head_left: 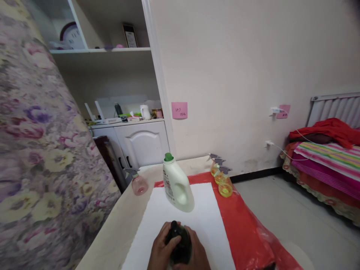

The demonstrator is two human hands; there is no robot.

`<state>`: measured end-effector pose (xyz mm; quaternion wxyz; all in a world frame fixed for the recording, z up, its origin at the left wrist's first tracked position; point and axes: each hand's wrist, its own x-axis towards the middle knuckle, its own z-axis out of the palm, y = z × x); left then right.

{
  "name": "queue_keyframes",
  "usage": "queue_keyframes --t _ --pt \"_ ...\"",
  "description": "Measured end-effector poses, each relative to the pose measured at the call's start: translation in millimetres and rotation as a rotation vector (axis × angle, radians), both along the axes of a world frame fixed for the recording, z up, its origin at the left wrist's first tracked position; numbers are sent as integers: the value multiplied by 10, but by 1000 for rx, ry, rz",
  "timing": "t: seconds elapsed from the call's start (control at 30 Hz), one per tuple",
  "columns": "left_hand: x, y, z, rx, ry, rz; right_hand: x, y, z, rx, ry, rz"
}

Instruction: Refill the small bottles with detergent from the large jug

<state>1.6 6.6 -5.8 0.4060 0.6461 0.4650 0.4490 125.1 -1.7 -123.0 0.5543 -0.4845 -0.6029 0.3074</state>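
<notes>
Low in the head view, a dark bottle (182, 245) with a black top stands between my hands over a white sheet (209, 210). My left hand (161, 249) wraps its left side, with the thumb across the front near the top. Against the right side, my right hand (199, 250) is curled around it, its lower fingers partly out of frame. The bottle's base is hidden. Just beyond it a pale green detergent jug (180, 187) with a green cap stands upright on the sheet.
Three spray bottles with yellow liquid (225, 188) stand along the table's right edge on red plastic sheeting (239, 228). A pinkish transparent spray bottle (140, 185) is at the left. A floral curtain (42, 150) hangs left; a bed (329, 165) stands at the right.
</notes>
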Motion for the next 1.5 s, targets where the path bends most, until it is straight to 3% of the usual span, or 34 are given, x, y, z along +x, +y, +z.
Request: queue_keyframes --t 0.13,0.33,0.6,0.67,0.77,0.83,1.07,1.33,1.5 --pt "-12 20 -33 -54 -25 -37 -9 -6 15 14 -12 -26" --pt "166 -72 -186 79 23 245 -20 -31 111 75 -36 -57" --pt "31 -3 -68 -148 -89 -3 22 -27 72 31 -46 12" --pt "67 -23 -97 -88 -61 76 11 -30 80 54 -52 -5" --pt "167 -84 -169 52 12 292 -18 -35 103 60 -43 -49" --pt "200 -106 -177 70 31 337 -33 -31 97 71 -26 -59" --pt "38 -2 27 -56 -4 54 14 12 -46 7 -26 11" --pt "181 -44 -177 -23 44 252 7 -33 95 83 -27 -25" --pt "112 -15 -162 -59 -46 103 34 -23 39 43 -50 15"
